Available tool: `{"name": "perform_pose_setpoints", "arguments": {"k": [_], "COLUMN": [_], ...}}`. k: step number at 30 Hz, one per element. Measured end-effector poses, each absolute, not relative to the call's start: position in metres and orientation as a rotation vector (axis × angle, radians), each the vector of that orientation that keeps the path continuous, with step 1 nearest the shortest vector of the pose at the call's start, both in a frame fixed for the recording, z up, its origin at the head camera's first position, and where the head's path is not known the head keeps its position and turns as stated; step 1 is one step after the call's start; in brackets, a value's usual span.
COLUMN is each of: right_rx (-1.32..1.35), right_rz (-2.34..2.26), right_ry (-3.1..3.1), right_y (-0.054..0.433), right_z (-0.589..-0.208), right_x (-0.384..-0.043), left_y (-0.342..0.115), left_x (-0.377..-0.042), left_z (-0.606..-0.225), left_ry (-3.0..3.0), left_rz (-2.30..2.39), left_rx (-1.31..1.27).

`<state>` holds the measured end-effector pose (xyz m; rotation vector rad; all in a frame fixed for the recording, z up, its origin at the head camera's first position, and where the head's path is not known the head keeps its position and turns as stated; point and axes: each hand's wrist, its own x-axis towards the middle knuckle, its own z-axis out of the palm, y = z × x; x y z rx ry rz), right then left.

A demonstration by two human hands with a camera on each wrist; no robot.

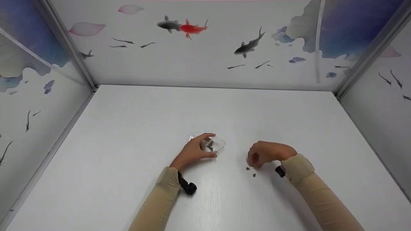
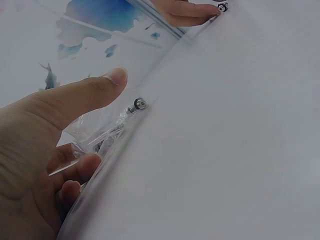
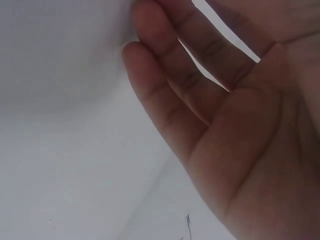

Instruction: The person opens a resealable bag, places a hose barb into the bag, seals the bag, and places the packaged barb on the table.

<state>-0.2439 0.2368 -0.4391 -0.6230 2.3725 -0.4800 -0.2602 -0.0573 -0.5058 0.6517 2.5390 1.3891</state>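
My left hand (image 1: 194,149) curls round a clear plastic bag (image 1: 219,143) that lies on the white table. Several small metal fittings (image 2: 139,104), one with a dark ring, show inside the bag in the left wrist view. There the thumb stands raised above the bag, and the other fingers bend against its side. To the right, my right hand (image 1: 268,152) reaches down to the tabletop. A small metal fitting (image 2: 223,7) is pinched at its fingertips. Close by lie two loose small metal pieces (image 1: 254,175). The right wrist view shows mostly palm and fingers (image 3: 160,115); the pinched fitting is hidden there.
The white table (image 1: 128,115) spreads out around both hands. Printed panels with fish (image 1: 249,46) rise along its back and both sides. A black wrist strap piece (image 1: 189,187) sticks out from the left sleeve, another (image 1: 280,171) from the right.
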Motion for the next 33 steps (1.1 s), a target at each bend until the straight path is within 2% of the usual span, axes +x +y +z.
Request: {"name": "perform_pose_setpoints", "arguments": {"k": [22,33], "right_rx": [-0.631,-0.825], "right_rz": [-0.459,-0.495], "right_ry": [2.419,2.477], "right_y": [0.236,0.227], "right_z": [-0.438,-0.429], "right_x": [-0.245,-0.256], "left_y": [-0.058,-0.058], "left_x": [-0.261,-0.261], "left_z": [-0.508,-0.508], "left_ry": [2.535,2.545], "left_rz": [1.369,1.365], "left_rx": [0.658,0.638]}}
